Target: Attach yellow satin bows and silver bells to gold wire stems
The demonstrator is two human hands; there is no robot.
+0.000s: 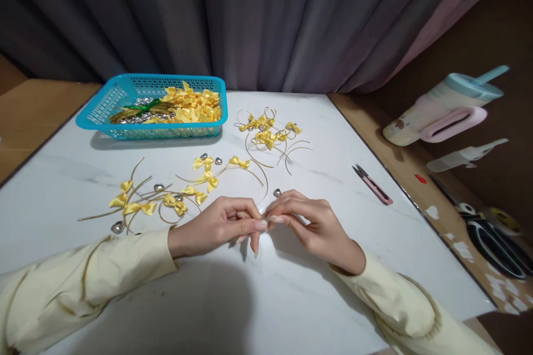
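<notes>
My left hand (236,222) and my right hand (306,219) meet over the front middle of the table, thumbs and fingertips pinched together. Between them is a thin gold cord (267,186), which curves up and away from the fingertips; its held part is mostly hidden. A silver heart bead (277,192) shows just beyond my right fingers; I cannot tell whether it touches them. Left of my hands lie yellow satin bows (175,203), loose gold cords (100,215) and a few silver heart beads (118,227).
A blue basket (166,132) of yellow bows and silver beads stands at the back left. More bows with coiled cords (266,137) lie behind my hands. Thread snips (372,184) rest at the right. Past that edge are a tumbler (437,105), a small bottle (452,160) and black-handled scissors (491,244).
</notes>
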